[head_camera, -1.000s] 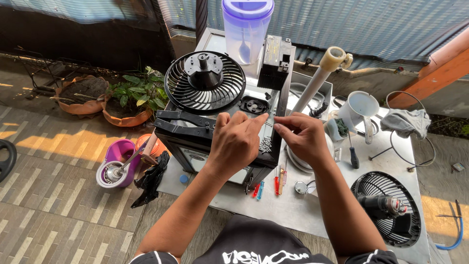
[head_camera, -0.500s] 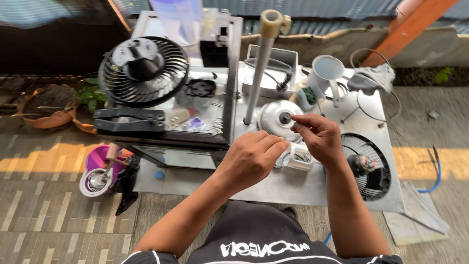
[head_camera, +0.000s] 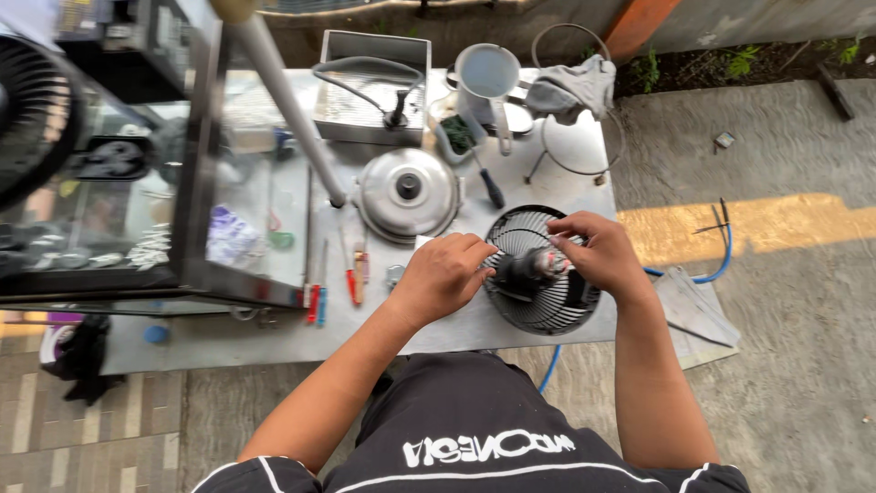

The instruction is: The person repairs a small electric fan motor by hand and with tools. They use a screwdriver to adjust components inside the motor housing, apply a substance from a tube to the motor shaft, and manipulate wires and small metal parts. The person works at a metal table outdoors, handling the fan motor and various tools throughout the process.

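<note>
I look down from the head camera onto a grey metal table (head_camera: 456, 319) that fills the middle of the frame; just right of centre lies a black fan grille (head_camera: 538, 315) with its motor hub (head_camera: 538, 267) at the middle, resting flat near the table's right edge and partly overhanging the front edge. My left hand (head_camera: 443, 274) sits at the grille's left rim, fingers curled and pressed together against the hub's left side; whether they pinch anything small I cannot tell. My right hand (head_camera: 593, 256) comes over the grille's upper right, fingers bent and closed around the hub's right end, thumb and forefinger pressed near its tip; the two hands are just apart, with the hub between them.

Above the left hand sits a round metal lid (head_camera: 408, 192) with a dark knob; a pale pipe (head_camera: 283, 100) slants from the top of the frame down to the lid's left side. Left of my left hand lie red-handled screwdrivers (head_camera: 356, 278). Higher up, a metal tray (head_camera: 370, 87) holds a grey cable, and a white jug (head_camera: 486, 78) stands to its right; a grey cloth (head_camera: 570, 87) hangs over a wire ring (head_camera: 570, 151) at the upper right of the table. A dark-framed glass cabinet (head_camera: 119, 210) fills the left of the frame, blurred. A blue hose (head_camera: 721, 265) curves on the concrete at the right.
</note>
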